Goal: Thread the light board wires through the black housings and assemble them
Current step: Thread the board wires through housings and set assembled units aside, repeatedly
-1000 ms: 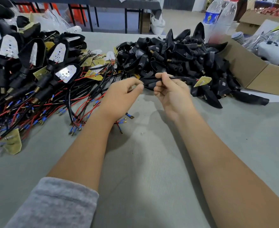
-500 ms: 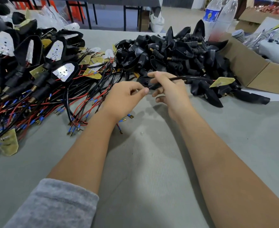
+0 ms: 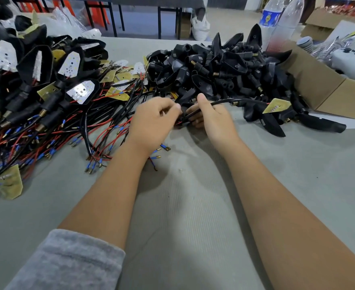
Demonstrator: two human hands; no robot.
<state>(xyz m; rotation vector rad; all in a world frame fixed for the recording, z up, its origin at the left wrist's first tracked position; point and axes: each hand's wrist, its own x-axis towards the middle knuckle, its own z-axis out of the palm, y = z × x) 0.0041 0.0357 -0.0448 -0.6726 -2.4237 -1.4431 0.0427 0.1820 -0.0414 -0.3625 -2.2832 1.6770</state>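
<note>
My right hand (image 3: 213, 118) grips a black sleeved wire (image 3: 224, 101) that runs right to a yellow light board (image 3: 277, 105) lying on the black housings. My left hand (image 3: 153, 122) pinches the wire's near end, where red and black strands show between the two hands. A pile of empty black housings (image 3: 220, 68) lies just beyond my hands. Loose light boards with red and black wires (image 3: 101, 130) spread to the left of my left hand. Finished housings with white boards inside (image 3: 82, 91) are stacked at the far left.
A cardboard box (image 3: 323, 88) stands at the right with white items inside. Two plastic bottles (image 3: 277, 19) stand behind the housing pile. Grey table surface (image 3: 193, 206) stretches in front of my hands. One yellow board (image 3: 11, 183) lies at the left edge.
Both hands drew closer together around the wire's end. The yellow board at the wire's far end shifted slightly right and lower on the housings.
</note>
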